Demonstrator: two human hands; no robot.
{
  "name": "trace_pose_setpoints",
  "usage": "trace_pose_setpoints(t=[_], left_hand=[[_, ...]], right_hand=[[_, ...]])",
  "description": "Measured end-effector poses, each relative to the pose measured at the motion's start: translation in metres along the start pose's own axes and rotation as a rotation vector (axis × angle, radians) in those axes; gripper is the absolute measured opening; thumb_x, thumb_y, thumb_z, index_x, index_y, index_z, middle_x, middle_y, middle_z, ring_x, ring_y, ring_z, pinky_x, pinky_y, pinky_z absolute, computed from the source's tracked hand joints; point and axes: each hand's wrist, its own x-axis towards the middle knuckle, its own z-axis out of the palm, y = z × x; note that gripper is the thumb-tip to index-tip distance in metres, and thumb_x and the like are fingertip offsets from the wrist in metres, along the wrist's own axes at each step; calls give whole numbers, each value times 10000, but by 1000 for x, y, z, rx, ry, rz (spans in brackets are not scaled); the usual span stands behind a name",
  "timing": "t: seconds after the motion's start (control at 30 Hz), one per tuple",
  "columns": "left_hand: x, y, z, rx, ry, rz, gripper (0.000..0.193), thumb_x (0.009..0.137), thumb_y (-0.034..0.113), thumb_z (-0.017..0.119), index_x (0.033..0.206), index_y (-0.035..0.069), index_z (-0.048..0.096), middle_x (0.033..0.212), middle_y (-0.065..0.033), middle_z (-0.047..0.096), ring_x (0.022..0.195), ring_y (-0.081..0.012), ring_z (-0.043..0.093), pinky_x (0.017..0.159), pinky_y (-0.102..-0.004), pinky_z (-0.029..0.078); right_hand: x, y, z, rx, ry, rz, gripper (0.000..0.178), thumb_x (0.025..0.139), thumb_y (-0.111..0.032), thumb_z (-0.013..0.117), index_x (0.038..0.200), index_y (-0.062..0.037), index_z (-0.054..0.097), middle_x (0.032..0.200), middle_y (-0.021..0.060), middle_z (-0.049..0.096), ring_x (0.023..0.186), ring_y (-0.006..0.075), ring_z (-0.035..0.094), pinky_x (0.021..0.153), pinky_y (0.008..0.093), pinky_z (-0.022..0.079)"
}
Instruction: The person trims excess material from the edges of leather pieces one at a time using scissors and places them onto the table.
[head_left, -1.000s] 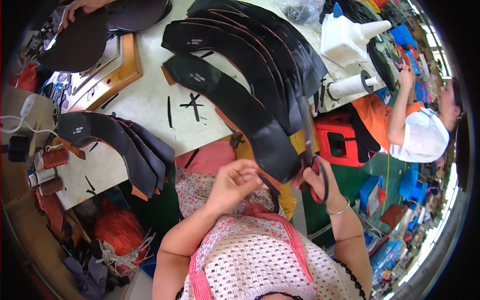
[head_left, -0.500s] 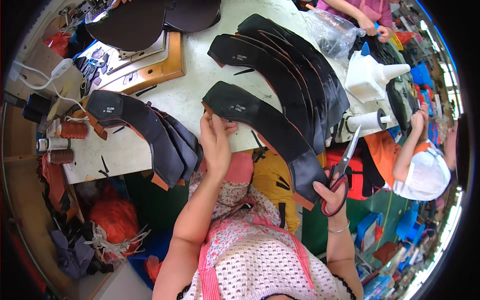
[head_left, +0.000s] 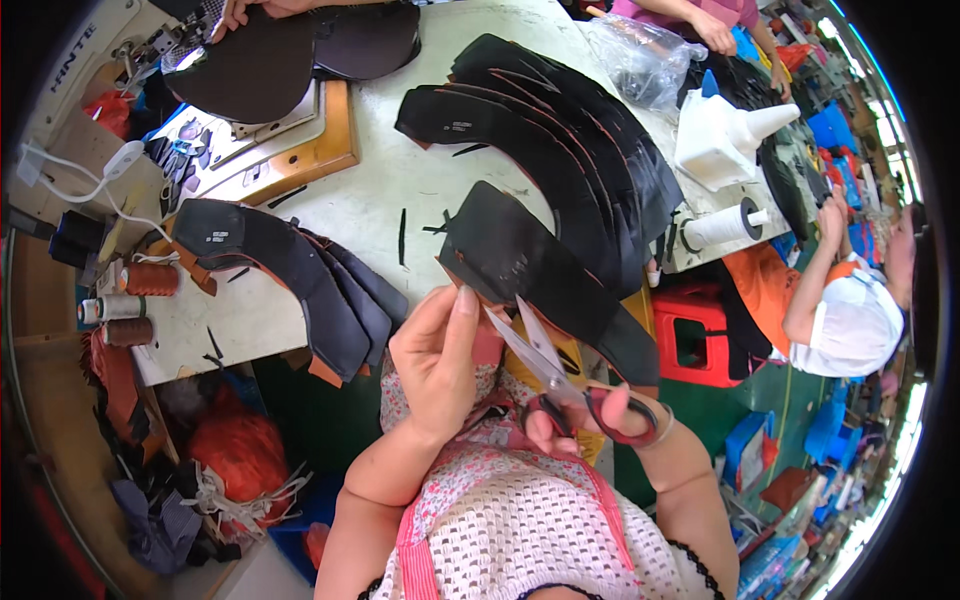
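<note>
My left hand (head_left: 437, 375) pinches the near edge of a curved black leather piece (head_left: 535, 265) with a brown underside, thumb and fingertips pressed together. Its wide end rests over the table's front edge, and its tail hangs toward my right forearm. A pair of scissors (head_left: 548, 368) with red and black handles is in my right hand (head_left: 612, 410), thumb and fingers through the loops. The blades are spread, their tips close to the leather edge beside my left fingertips. I cannot make out whether they touch the leather.
A fanned stack of black leather pieces (head_left: 600, 190) lies behind; a smaller stack (head_left: 320, 275) sits left. Around them are a white bottle (head_left: 715, 140), a white thread spool (head_left: 720, 225), brown thread spools (head_left: 150, 280) and black scraps (head_left: 402, 237). Other people work nearby; a red stool (head_left: 690, 335) stands right.
My right hand has left the leather's lower end and swung the scissors inward, blades now spread. My left hand has shifted right and nearer. The leather piece has turned, and a dark strip shows on the table.
</note>
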Motion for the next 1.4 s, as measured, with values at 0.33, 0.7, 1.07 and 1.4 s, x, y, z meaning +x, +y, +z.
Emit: trace_pose_setpoints(t=[0.33, 0.7, 1.07, 1.4], left_hand=[[-12, 1, -15, -389, -16, -134, 214, 948, 65, 516, 1120, -47, 576, 873, -95, 645, 704, -126, 590, 588, -237, 483], [-14, 1, -18, -328, -5, -74, 194, 951, 33, 490, 1080, -76, 584, 980, -88, 618, 872, -126, 590, 778, -261, 478], [-17, 4, -16, -377, -31, -65, 251, 964, 45, 471, 1160, -85, 557, 1023, -110, 603, 881, -155, 598, 787, -289, 493], [-18, -6, -25, -100, -81, 0, 178, 929, 20, 529, 1051, -83, 607, 951, -67, 577, 821, -89, 536, 700, -218, 440]], right_hand=[[46, 19, -10, 399, -279, 82, 871, 631, -883, 376, 820, -40, 490, 703, 55, 501, 497, 64, 394, 429, 181, 303], [52, 10, 11, 239, -197, 46, 971, 608, -921, 301, 934, -30, 506, 846, 86, 534, 617, 95, 441, 557, 214, 356], [53, 7, 12, 319, -183, 26, 958, 591, -916, 352, 894, -20, 503, 810, 78, 517, 577, 88, 406, 519, 209, 335], [59, -11, 28, 354, -123, 67, 852, 615, -884, 398, 822, -60, 451, 686, 20, 461, 502, 61, 365, 427, 182, 285]])
